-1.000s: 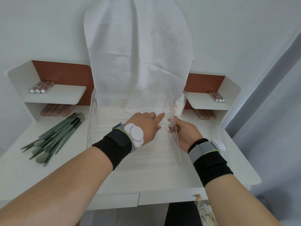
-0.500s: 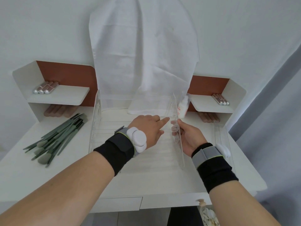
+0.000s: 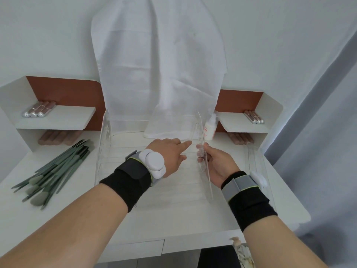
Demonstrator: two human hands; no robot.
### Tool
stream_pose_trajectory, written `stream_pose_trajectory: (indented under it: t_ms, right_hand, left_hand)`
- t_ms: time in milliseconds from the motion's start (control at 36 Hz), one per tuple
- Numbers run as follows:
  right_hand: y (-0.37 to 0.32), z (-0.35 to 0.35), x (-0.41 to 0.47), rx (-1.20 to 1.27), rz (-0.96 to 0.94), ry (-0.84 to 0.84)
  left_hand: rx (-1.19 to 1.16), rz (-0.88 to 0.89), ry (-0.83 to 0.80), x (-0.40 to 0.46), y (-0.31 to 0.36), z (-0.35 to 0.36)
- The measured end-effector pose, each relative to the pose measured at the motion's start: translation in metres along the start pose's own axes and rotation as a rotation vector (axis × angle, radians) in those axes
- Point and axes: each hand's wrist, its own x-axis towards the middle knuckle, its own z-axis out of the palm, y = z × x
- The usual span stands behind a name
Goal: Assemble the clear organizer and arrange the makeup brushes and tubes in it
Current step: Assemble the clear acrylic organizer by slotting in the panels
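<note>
The clear organizer [image 3: 105,144] stands partly built in the middle of the white desk, with an upright clear side panel on its left. My right hand [image 3: 216,163] grips the upright clear right side panel [image 3: 207,176], fingers on its inner face and thumb outside. My left hand [image 3: 170,151] hovers inside the organizer with its index finger stretched toward that panel. Green makeup brushes [image 3: 52,171] lie in a pile at the desk's left. Silver-capped tubes lie on the left shelf [image 3: 36,111] and the right shelf [image 3: 254,118].
A white cloth [image 3: 158,64] hangs over the back wall and drapes onto the desk. A small white bottle [image 3: 209,128] stands by the right shelf. Another clear panel [image 3: 255,161] lies at the desk's right. Brown tubes [image 3: 56,138] lie under the left shelf. A grey curtain hangs at right.
Both hands stay at the right panel, barely moving. The view has shifted slightly, so the desk sits a little more to the right in frame.
</note>
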Motion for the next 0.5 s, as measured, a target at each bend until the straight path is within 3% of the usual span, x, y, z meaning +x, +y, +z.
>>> stream_pose_trajectory:
  t_ms: [306,500]
  right_hand:
    - [-0.002,0.003,-0.007,-0.132,-0.049,0.054]
    - [-0.004,0.001,-0.013,-0.231,-0.12,-0.039]
  left_hand:
    - [0.072,0.023,-0.051,-0.008,0.001,0.004]
    - [0.114,0.039,-0.019,-0.012,0.003,0.004]
